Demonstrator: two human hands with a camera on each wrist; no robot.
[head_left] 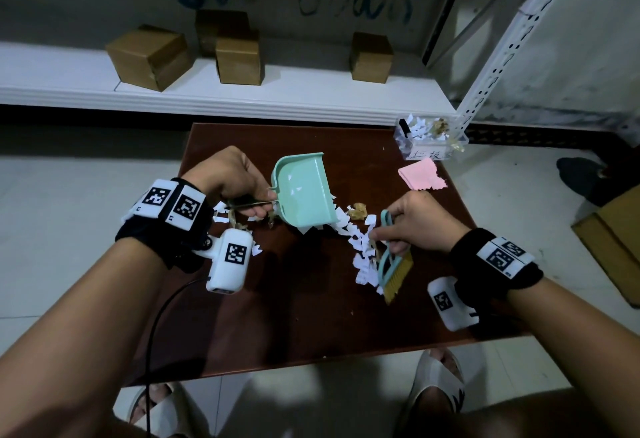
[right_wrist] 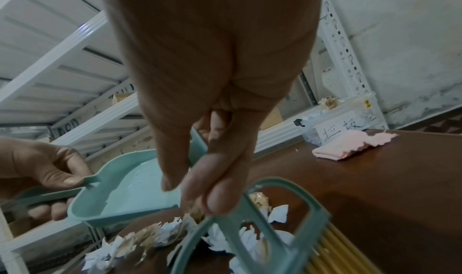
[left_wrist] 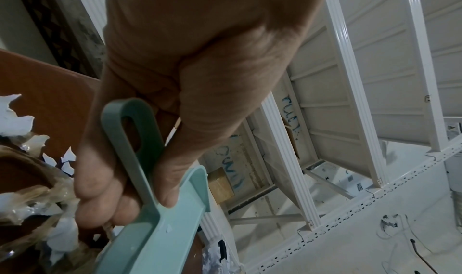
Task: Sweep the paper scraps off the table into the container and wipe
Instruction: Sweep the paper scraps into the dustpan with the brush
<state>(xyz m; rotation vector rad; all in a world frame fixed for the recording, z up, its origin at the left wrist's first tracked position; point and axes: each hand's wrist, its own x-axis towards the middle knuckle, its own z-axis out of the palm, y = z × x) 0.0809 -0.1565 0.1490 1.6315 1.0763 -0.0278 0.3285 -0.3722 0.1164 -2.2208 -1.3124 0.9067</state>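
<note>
My left hand (head_left: 239, 185) grips the handle of a mint green dustpan (head_left: 304, 192), whose lip rests on the dark wooden table (head_left: 311, 316). In the left wrist view the fingers (left_wrist: 100, 185) wrap the handle (left_wrist: 135, 140). My right hand (head_left: 415, 223) holds the teal loop handle of a small brush (head_left: 394, 271) with yellow bristles, lying right of the pan. White paper scraps (head_left: 360, 247) and crumpled brownish bits (head_left: 358, 211) lie between pan and brush and under the left wrist. The brush (right_wrist: 287, 229) and the pan (right_wrist: 125, 191) show in the right wrist view.
A clear container (head_left: 429, 136) holding scraps stands at the table's far right corner, with a folded pink cloth (head_left: 420, 174) just in front of it. A white shelf (head_left: 207, 91) with several cardboard boxes runs behind the table. My sandalled feet are at the near edge.
</note>
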